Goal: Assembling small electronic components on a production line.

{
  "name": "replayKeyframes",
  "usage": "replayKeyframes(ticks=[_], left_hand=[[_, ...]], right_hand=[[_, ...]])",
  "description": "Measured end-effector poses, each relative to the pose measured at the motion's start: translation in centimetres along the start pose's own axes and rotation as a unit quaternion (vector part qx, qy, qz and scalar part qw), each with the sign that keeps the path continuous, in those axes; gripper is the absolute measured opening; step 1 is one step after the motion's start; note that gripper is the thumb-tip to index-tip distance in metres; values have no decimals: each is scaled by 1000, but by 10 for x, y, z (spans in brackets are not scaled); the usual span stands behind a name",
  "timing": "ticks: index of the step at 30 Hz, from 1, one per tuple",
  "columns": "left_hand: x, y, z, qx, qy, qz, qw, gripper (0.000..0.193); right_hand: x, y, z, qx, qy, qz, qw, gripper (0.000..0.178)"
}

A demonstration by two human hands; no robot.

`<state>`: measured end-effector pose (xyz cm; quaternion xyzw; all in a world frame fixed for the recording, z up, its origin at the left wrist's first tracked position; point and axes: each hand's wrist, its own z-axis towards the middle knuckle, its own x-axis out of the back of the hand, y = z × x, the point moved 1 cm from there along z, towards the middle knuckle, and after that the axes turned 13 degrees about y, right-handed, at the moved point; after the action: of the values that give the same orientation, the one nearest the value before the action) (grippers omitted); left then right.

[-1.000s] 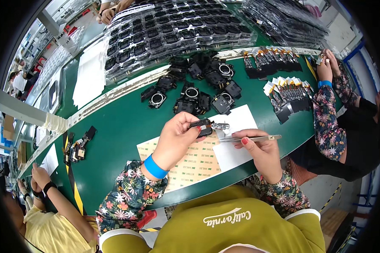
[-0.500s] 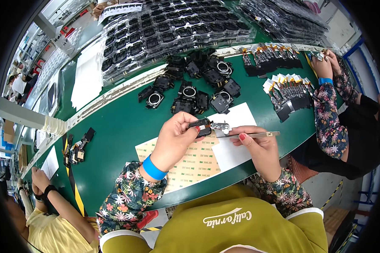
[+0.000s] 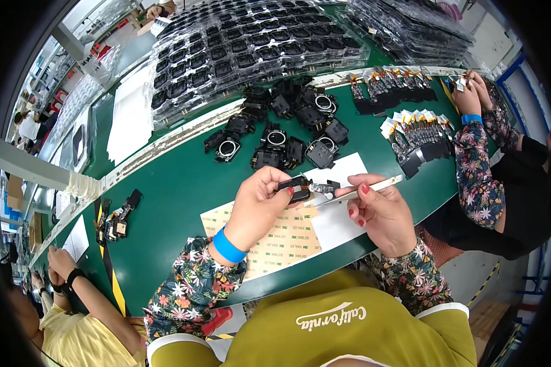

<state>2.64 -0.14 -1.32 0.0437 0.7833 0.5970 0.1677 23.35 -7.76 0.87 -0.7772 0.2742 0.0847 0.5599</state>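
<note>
My left hand (image 3: 255, 205) pinches a small black device housing (image 3: 300, 191) over the sheets on the bench. From the housing's right side sticks out a small circuit piece (image 3: 322, 188) with silvery and clear parts. Held between the fingers of my right hand (image 3: 386, 217) are metal tweezers (image 3: 381, 186), their tips close to that circuit piece; whether they touch it I cannot tell. Below both hands lie a tan printed backing sheet (image 3: 281, 248) and a white paper (image 3: 340, 231).
A loose pile of black housings (image 3: 275, 137) lies beyond my hands. Flex circuits (image 3: 423, 147) with black tabs are lined up at the right, near a co-worker's hands (image 3: 468, 92). Trays of black parts (image 3: 251, 58) stand behind. Several assemblies (image 3: 117, 220) lie left, near another person's hands (image 3: 61, 263).
The tweezers have tilted, their rear end rising, and my right hand has turned to show more of its palm side. My left hand has shifted slightly right and down with the housing.
</note>
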Motion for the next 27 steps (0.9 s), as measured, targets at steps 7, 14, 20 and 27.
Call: replayKeyframes(ticks=[7,14,20,27], left_hand=[[0,-1,-1,-1,4,2,1000,11],[0,-5,-1,18,-8,-58,998,11],[1,-5,-1,17,-16,-60,998,10],[0,-5,-2,12,-14,-62,998,9]], right_hand=[[-13,10,2,88,34,-42,995,22],[-21,17,-3,191,44,-90,977,22],[-25,19,-7,234,41,-149,960,22],[-26,22,-10,310,25,-184,932,20]])
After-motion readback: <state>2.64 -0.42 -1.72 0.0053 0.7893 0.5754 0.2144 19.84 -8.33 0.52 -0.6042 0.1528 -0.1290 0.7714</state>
